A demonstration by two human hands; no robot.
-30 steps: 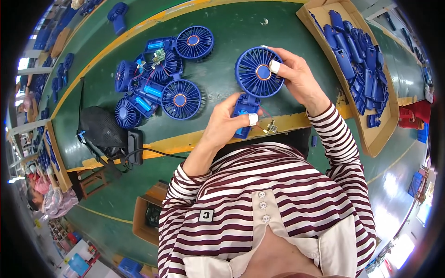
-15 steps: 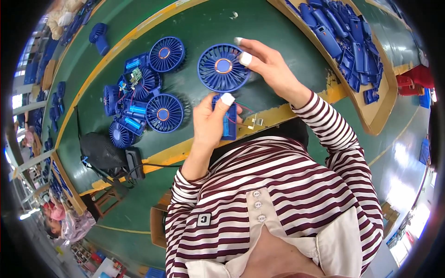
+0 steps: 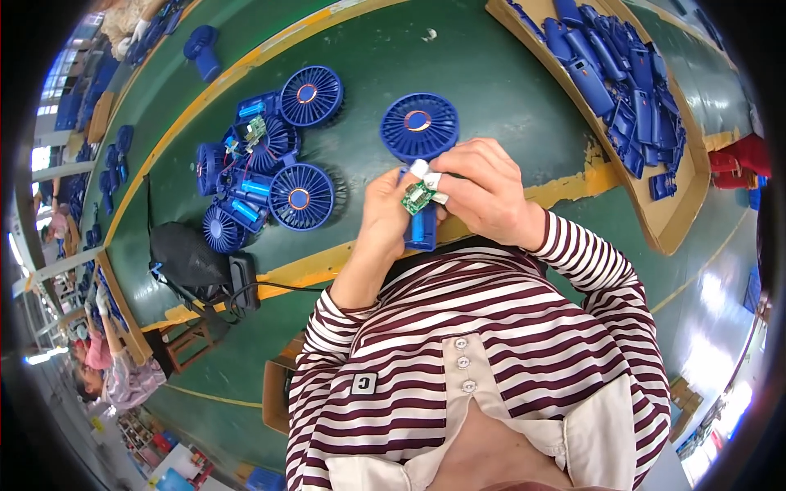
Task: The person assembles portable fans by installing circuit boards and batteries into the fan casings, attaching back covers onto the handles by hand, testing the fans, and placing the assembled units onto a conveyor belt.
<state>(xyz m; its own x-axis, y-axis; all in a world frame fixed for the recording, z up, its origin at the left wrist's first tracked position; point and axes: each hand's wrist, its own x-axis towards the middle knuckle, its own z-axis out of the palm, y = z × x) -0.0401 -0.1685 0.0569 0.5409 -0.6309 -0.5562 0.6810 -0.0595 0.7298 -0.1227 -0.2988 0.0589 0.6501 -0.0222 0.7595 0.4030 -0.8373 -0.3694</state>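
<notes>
A blue handheld fan (image 3: 418, 127) is in front of me, its round grille away from me and its opened handle toward my body. My left hand (image 3: 383, 206) is closed around that handle. Inside the handle a light-blue battery (image 3: 418, 227) shows. A small green circuit board (image 3: 417, 197) lies over the handle, pinched by my right hand (image 3: 488, 190) with white-covered fingertips. The left thumb, also white-tipped, touches the board's upper edge. Wires under the fingers are hidden. To the left sits a cluster of several blue fans (image 3: 300, 199) with batteries and wiring exposed.
A cardboard tray (image 3: 679, 214) of blue plastic handle shells (image 3: 591, 85) stands at the right. At the left edge lies a black bag (image 3: 188, 258) with a cable. One more blue fan (image 3: 203, 54) lies beyond the yellow strip. People sit at far left.
My right hand has come down from the fan's grille to the handle and now pinches the green circuit board there. My left hand still holds the fan.
</notes>
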